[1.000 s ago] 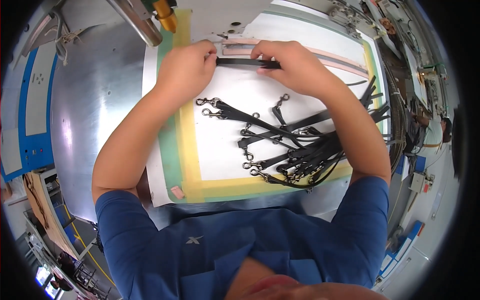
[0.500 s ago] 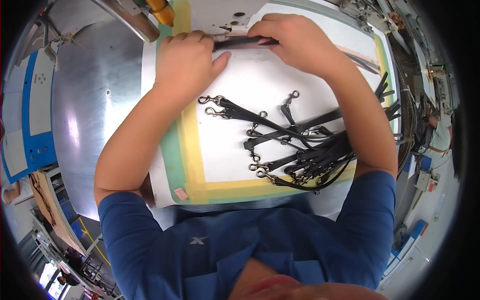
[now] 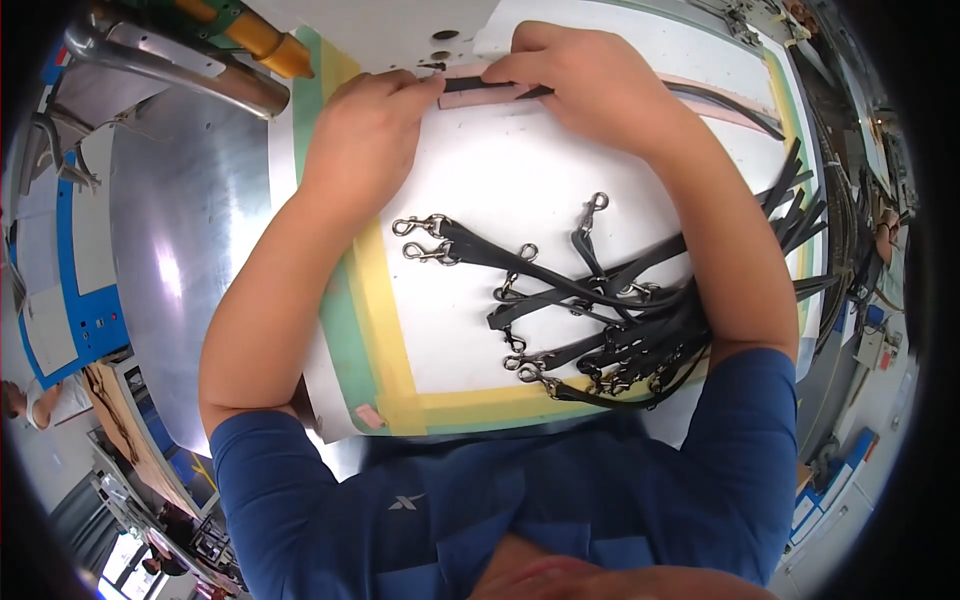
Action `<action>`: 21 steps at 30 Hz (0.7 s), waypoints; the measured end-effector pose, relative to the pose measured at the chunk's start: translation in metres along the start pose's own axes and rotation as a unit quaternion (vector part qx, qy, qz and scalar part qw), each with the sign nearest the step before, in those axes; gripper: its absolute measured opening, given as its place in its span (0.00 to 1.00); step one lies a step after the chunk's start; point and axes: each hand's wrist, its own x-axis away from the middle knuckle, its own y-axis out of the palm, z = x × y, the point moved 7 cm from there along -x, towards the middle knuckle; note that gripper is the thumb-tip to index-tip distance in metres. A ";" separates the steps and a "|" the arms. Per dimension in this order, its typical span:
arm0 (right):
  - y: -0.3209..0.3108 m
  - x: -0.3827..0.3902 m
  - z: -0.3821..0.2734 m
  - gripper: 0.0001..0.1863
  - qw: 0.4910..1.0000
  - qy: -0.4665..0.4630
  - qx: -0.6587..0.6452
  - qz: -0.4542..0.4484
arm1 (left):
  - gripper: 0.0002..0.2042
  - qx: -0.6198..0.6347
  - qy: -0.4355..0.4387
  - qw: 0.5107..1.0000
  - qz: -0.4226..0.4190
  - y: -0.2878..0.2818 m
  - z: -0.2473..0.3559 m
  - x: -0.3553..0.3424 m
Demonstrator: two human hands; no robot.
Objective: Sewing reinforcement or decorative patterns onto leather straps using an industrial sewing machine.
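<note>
My left hand [image 3: 380,125] has its fingers curled on the left end of a dark flat strap [image 3: 470,85], which lies along a pink guide strip [image 3: 470,98] near the back of the white work sheet [image 3: 470,165]. My right hand [image 3: 585,90] grips the same strap farther right, thumb underneath, index finger bent over it. The strap's tail runs rightward beyond that hand. Below, a pile of black straps with metal snap hooks [image 3: 560,305] lies on the sheet, partly under my right forearm. Yellow and green tape [image 3: 380,330] borders the sheet.
A metal tube [image 3: 180,65] and a yellow cylinder fitting [image 3: 260,35] hang over the back left. A steel table surface [image 3: 170,250] and a blue-edged machine panel [image 3: 50,300] are left. Cables and equipment line the right. Other people show at both edges.
Both hands moved up toward the back with the strap, bringing it onto the pink guide. My left hand's thumb has swung out and back in onto the strap. The view has shifted slightly.
</note>
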 end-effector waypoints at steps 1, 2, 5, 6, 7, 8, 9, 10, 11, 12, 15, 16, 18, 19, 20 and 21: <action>0.000 0.000 0.000 0.21 1.000 0.002 0.008 -0.009 | 0.15 -0.012 -0.003 1.000 -0.018 0.002 0.000 -0.001; -0.001 0.000 0.001 0.21 1.000 0.003 0.007 -0.009 | 0.15 -0.012 -0.002 1.000 -0.018 0.001 -0.001 -0.001; 0.001 0.002 0.000 0.22 1.000 0.006 0.022 -0.011 | 0.15 -0.024 0.016 1.000 -0.006 0.000 0.004 0.000; 0.001 0.003 -0.002 0.22 1.000 0.006 0.023 -0.005 | 0.16 -0.018 0.013 1.000 -0.006 0.000 0.005 -0.001; 0.000 0.002 -0.004 0.21 1.000 0.007 0.024 0.000 | 0.16 -0.012 0.010 1.000 -0.005 -0.001 0.005 -0.001; 0.003 0.002 -0.004 0.21 1.000 0.008 0.023 0.001 | 0.16 -0.011 0.012 1.000 -0.006 0.000 0.006 -0.002; 0.006 0.001 -0.007 0.21 1.000 -0.007 0.019 0.021 | 0.16 -0.010 0.013 1.000 -0.007 0.000 0.006 -0.001; 0.006 0.001 -0.009 0.21 0.999 -0.023 0.016 0.041 | 0.16 -0.008 0.015 1.000 -0.008 0.000 0.006 -0.002; 0.006 0.000 -0.009 0.21 0.999 -0.021 0.015 0.042 | 0.16 -0.008 0.016 1.000 -0.010 0.001 0.005 -0.001; 0.006 -0.001 -0.008 0.21 0.999 -0.022 0.023 0.032 | 0.16 -0.005 0.018 1.000 -0.003 0.002 0.004 -0.001; 0.006 0.000 -0.008 0.21 0.999 -0.026 0.032 0.022 | 0.16 -0.003 0.022 1.000 0.005 0.001 0.004 0.000; 0.005 0.001 -0.009 0.21 0.999 -0.029 0.035 0.021 | 0.16 -0.004 0.024 1.000 0.008 0.001 0.005 0.000; 0.004 0.001 -0.008 0.22 0.999 -0.031 0.027 0.026 | 0.16 -0.008 0.026 1.000 0.012 0.003 0.004 0.001; 0.004 0.001 -0.008 0.22 0.999 -0.033 0.020 0.031 | 0.16 -0.010 0.027 0.999 0.017 0.002 0.003 0.001; 0.004 0.001 -0.008 0.22 0.999 -0.033 0.019 0.032 | 0.16 -0.011 0.027 0.999 0.016 0.002 0.003 0.002; 0.004 0.002 -0.007 0.22 0.999 -0.032 0.021 0.027 | 0.16 -0.012 0.030 0.999 0.014 0.002 0.004 0.001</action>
